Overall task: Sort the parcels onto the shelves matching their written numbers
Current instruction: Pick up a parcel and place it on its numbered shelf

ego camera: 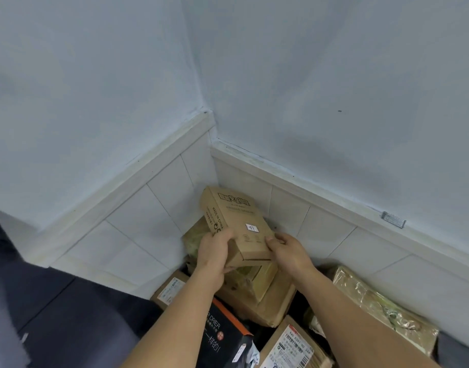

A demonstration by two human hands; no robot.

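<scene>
Pale blue walls [95, 75] meet in a corner mid-frame above white tiled skirting [153, 208]; dark floor [69, 314] lower left.

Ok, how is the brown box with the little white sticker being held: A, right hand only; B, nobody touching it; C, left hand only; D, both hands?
D: the left hand grips the brown box at its near left corner, and the right hand holds its near right edge.

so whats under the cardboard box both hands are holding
Under the held box sits a larger brown carton, with a tape-wrapped parcel at its left. The floor beneath the pile is hidden.
</scene>
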